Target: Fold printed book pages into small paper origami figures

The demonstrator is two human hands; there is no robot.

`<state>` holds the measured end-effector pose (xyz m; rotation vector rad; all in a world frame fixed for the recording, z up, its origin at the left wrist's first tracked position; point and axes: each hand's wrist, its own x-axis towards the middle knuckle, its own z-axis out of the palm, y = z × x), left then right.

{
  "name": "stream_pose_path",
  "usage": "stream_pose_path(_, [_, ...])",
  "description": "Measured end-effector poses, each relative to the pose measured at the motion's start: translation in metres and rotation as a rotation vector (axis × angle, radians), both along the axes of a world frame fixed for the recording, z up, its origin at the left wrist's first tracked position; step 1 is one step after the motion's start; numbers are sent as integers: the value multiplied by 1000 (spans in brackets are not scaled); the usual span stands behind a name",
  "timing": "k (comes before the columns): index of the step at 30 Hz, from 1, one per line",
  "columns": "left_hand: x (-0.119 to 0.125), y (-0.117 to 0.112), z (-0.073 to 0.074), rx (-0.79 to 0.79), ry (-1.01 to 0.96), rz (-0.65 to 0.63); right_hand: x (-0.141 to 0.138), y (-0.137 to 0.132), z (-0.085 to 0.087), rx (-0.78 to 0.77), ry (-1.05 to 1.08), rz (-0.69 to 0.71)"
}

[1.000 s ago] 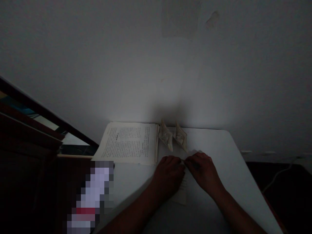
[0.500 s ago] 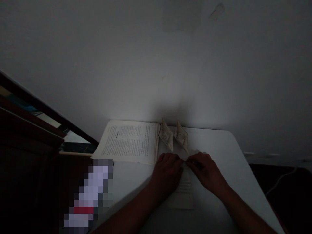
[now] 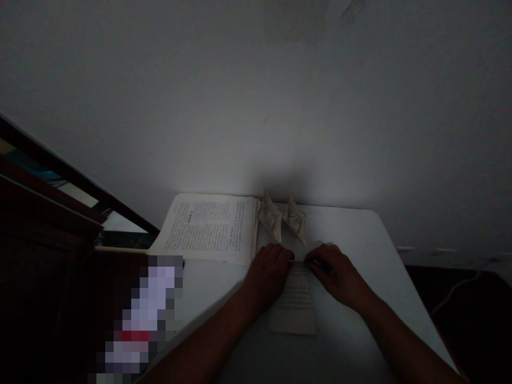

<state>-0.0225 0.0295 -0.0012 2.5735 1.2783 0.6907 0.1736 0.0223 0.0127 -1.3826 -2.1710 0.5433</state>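
Note:
A printed sheet of paper (image 3: 296,298) with creases across it lies on the white table in front of me. My left hand (image 3: 269,272) has its fingers closed at the sheet's far left corner, covering part of its left side. At the far right corner, my right hand (image 3: 330,269) pinches the edge between thumb and fingers. Just beyond my hands stand two folded paper boats, a left one (image 3: 270,216) and a right one (image 3: 295,220), both made from printed paper.
An open book or stack of printed pages (image 3: 208,226) lies at the table's left back. The white table (image 3: 360,240) meets a grey wall (image 3: 256,106). A pixelated patch (image 3: 148,304) covers something at the left edge. A pale cable (image 3: 456,290) hangs at right.
My left hand has shifted a little left, away from my right hand, baring more of the sheet's far edge. The whole view has moved slightly; the boats stay in place.

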Motion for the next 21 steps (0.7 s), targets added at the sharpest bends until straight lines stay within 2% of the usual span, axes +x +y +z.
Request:
stream_pose_path(11, [-12, 4, 0, -38, -56, -60, 2, 2, -2, 43, -8, 28])
stream_pose_path(16, [-9, 5, 0, -56, -43, -19, 2, 9, -3, 115, -8, 105])
stream_pose_path(21, [-7, 5, 0, -58, -35, -1, 3, 10, -5, 132, -16, 92])
